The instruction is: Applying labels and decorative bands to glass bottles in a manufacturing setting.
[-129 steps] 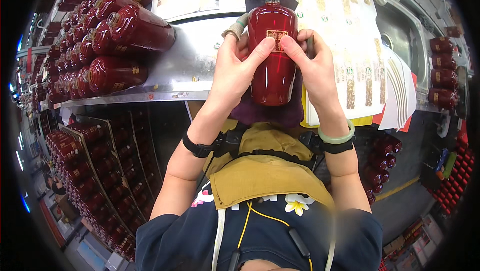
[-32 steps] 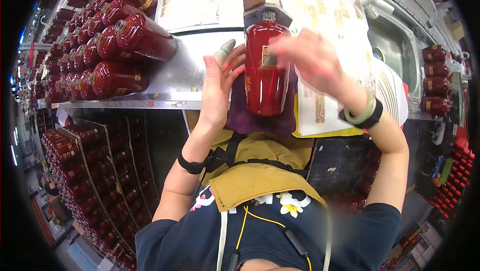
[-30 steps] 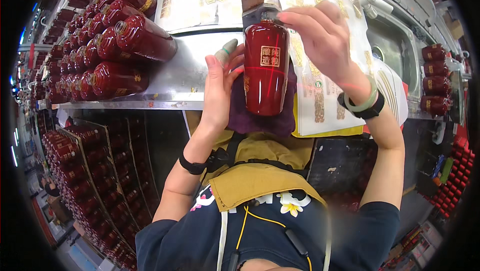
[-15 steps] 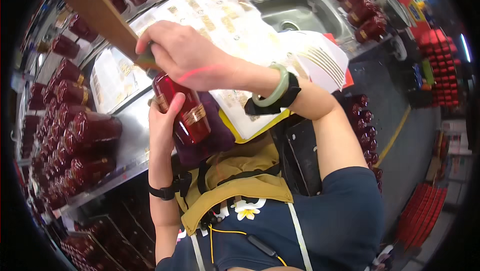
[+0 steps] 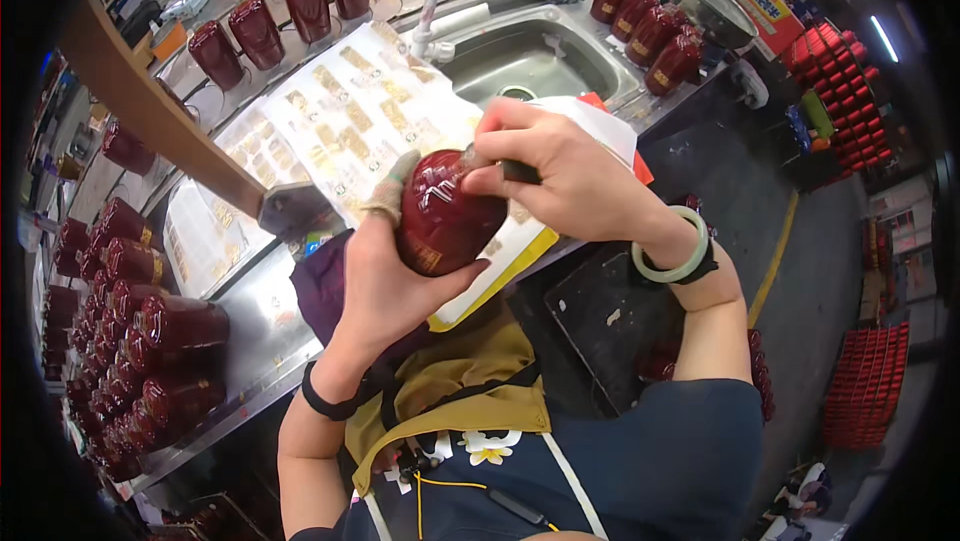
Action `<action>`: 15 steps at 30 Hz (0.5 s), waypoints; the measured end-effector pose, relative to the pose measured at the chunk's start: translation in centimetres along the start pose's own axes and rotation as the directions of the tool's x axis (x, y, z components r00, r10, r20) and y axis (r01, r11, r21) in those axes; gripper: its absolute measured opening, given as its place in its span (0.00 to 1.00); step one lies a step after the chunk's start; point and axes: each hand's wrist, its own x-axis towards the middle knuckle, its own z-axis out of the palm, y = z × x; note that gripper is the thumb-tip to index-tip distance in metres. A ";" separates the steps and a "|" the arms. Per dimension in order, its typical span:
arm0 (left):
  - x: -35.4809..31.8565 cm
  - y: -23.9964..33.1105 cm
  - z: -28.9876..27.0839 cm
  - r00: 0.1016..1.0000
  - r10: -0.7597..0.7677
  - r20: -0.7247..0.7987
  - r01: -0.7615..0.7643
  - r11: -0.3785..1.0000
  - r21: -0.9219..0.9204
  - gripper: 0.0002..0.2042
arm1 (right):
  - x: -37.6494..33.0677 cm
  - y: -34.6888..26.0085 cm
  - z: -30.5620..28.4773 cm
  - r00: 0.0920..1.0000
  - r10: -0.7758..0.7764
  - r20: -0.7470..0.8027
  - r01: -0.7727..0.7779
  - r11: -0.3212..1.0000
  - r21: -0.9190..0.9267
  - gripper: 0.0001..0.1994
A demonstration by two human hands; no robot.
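My left hand is wrapped round a glossy dark red bottle with a gold decal low on its side. Beige-green fabric covers show on the left fingertips behind it. Held tilted above the bench, the bottle turns its rounded end up. My right hand is closed in a pinch against that surface, on a small tool with a dark handle; its tip is mostly hidden. Beneath lie white decal sheets with rows of gold labels, and a purple cloth by my left wrist.
Many red bottles crowd the bench's left side, and several more stand along the back. A steel sink with a white tap lies beyond the sheets. A wooden arm slants in from the upper left.
The bottle has come away from the wooden arm's end, moving right, and is turned with its rounded end up. My right hand has moved right, from the arm's end to the bottle.
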 end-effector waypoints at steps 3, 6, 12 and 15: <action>1.6 -1.2 0.4 0.975 0.223 -0.009 -0.219 0.964 0.150 0.55 | -0.6 4.9 -4.1 0.988 -0.003 -0.154 -0.023 0.985 -0.170 0.06; 0.6 -2.6 -1.9 0.971 0.014 -0.237 -0.009 1.000 0.023 0.44 | -0.1 11.8 -10.5 0.916 0.168 -0.365 -0.274 0.925 -0.261 0.09; -5.5 -7.7 -8.6 0.822 0.269 -0.502 0.165 0.732 0.662 0.26 | 5.4 30.6 -18.1 0.721 0.149 -0.677 -0.613 0.593 -0.522 0.12; -7.2 -8.4 -9.7 0.781 0.222 -0.584 0.346 0.625 0.700 0.23 | 8.7 38.3 -20.4 0.665 0.184 -0.724 -0.716 0.435 -0.547 0.11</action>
